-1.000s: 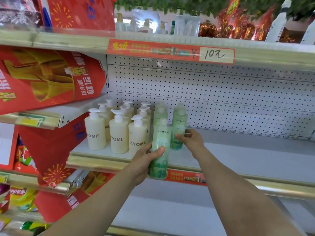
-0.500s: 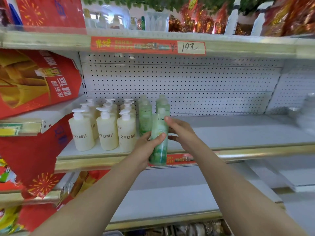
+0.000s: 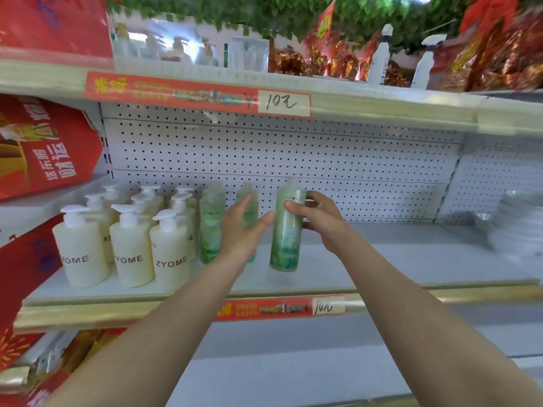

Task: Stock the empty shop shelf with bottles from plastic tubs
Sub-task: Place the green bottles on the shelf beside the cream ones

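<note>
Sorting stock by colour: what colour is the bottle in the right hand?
Green bottle; head view.

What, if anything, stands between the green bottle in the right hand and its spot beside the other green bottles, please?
Only the open left hand lies between the held bottle, gripped near its top by the right hand, and the shelved green bottles. Nothing else visible on the shelf blocks it.

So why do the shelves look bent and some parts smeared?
Head view: the wide lens bows the shelf edge; motion smears the left hand and the red packets, less so the green bottle; ZYOME bottles read clearly; light is even, no hard shadows.
</note>
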### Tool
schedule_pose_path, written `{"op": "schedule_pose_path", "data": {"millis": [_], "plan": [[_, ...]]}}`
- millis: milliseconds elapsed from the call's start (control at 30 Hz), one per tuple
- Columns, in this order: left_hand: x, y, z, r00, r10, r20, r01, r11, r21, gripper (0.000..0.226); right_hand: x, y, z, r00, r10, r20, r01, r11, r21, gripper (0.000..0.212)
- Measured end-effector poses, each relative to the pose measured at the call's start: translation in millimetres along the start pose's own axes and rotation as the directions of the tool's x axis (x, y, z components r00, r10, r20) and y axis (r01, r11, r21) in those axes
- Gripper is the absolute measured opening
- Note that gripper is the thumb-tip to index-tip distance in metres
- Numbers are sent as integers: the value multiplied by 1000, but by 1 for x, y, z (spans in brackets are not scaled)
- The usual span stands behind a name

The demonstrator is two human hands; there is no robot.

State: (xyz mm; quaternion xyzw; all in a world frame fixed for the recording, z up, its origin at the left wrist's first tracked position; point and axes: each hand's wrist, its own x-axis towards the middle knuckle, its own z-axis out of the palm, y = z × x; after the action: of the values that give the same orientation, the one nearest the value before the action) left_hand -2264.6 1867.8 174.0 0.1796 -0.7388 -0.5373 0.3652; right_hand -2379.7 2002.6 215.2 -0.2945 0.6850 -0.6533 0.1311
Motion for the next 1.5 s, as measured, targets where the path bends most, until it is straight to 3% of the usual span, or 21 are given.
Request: {"op": "schedule_pose_path", "data": {"millis": [200,467,833,1267,1500], "plan": [[34,-23,4,998,5,-57,6,982,191,50,52,17,-18,999,12,-29,-12,1000,6,48],[33,-43,7,981,172,-85,-152,967,203,40,106,66,-11,999,38,23,-37,998,-59,62],[33,-50,18,958,232,-168,-195,958,211,33,134,85,4,998,-33,60,46,974,-223,60],[32,-45,15,976,165,-141,-128,962,242,35,138,90,9,999,-12,49,24,970,-240,62],[27,-35,11,985,133,-113,-102,963,250,39,117,69,15,999,38,-31,-46,934,-355,62]]}}
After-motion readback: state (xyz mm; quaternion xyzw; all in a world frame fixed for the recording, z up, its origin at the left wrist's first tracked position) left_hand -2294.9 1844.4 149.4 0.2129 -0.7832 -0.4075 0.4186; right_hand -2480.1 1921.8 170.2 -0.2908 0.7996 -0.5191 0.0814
